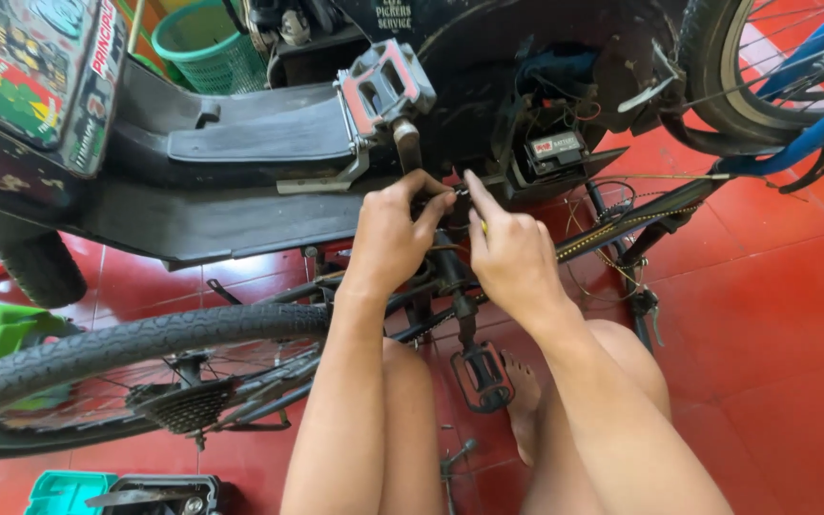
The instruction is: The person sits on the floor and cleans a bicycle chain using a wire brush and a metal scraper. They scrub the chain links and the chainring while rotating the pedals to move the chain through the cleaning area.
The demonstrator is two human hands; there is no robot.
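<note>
A: Where are the person's hands?

B: Both meet at the middle of the upturned bicycle, right by the crank [460, 300]. The left hand [388, 234] is curled nearly shut, fingertips pinched on some small part at the crank's upper end. What the part is, the view does not show. The right hand [512, 253] lies just beside it, index finger stretched out to the same spot, the other fingers folded; a sliver of yellow shows under them, perhaps a tool handle, but that cannot be told for sure.

A: Why so close together?

B: Likely one hand steadies the small part while the other works on it.

A: And the bicycle?

B: It lies across the red tiled floor [774, 315] with the rear tyre [97, 348] at the left, the sprocket cluster [183, 408] inside it, and the black pedal [481, 377] hanging between the person's knees. The grey pedal [385, 86] sticks up beyond the hands, which fits the frame being turned over to bring the crank within reach.

A: Anything nearby?

B: A green basket [197, 43] at the top, a blue bicycle frame [813, 129] at the right.
</note>
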